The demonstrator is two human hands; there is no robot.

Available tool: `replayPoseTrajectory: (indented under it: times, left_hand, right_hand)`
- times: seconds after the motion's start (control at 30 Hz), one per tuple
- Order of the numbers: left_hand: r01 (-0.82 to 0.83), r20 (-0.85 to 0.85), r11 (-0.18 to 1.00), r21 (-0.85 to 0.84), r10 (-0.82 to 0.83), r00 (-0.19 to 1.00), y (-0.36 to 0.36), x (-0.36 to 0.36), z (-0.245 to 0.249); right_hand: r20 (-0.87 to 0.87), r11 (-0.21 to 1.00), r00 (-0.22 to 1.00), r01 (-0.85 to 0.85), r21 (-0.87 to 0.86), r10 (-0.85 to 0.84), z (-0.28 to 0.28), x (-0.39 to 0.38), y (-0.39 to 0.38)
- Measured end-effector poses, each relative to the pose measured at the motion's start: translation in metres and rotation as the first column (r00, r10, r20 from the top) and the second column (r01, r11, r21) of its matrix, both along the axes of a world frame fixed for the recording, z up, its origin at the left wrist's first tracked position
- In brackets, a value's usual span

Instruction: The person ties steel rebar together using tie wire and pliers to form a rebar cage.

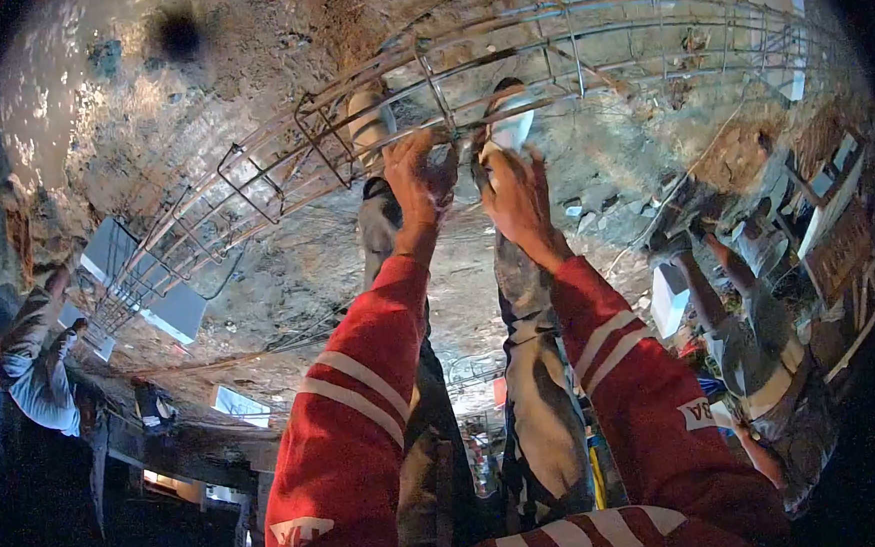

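Note:
A long cage of thin steel bars with square stirrups [321, 130] curves across the view in front of me. My left hand [420, 179] is at its lower bars, fingers bent and pressed together; what they hold, if anything, is too small to make out. Close to its right, my right hand [518, 190] has curled fingers near the same bars, beside my light shoe [511, 119]. Its fingertips are partly hidden, and any held item cannot be made out. Both red sleeves reach forward over my legs.
A person [43, 368] is at the cage's left end, near a white block [174, 312]. Another person [757, 344] bends at the right, by a white block [670, 299] and wooden boards [841, 239]. A white panel [778, 22] stands at the upper right. The ground is rough, with rubble.

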State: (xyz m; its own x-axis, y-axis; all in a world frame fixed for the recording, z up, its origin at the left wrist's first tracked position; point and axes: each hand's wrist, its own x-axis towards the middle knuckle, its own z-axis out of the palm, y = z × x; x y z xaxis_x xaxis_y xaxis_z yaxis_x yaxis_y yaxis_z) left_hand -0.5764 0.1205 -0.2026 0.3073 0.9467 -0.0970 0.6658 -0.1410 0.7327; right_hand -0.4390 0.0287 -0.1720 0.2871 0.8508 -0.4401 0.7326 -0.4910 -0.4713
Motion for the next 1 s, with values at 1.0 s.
replayPoseTrajectory:
  times: [1.0]
  left_hand:
    - [0.633,0.118,0.61,-0.477,-0.669,0.733,0.056,-0.034,-0.053]
  right_hand:
    - [-0.39,0.117,-0.371,0.581,-0.806,-0.843,0.178,-0.129,0.073]
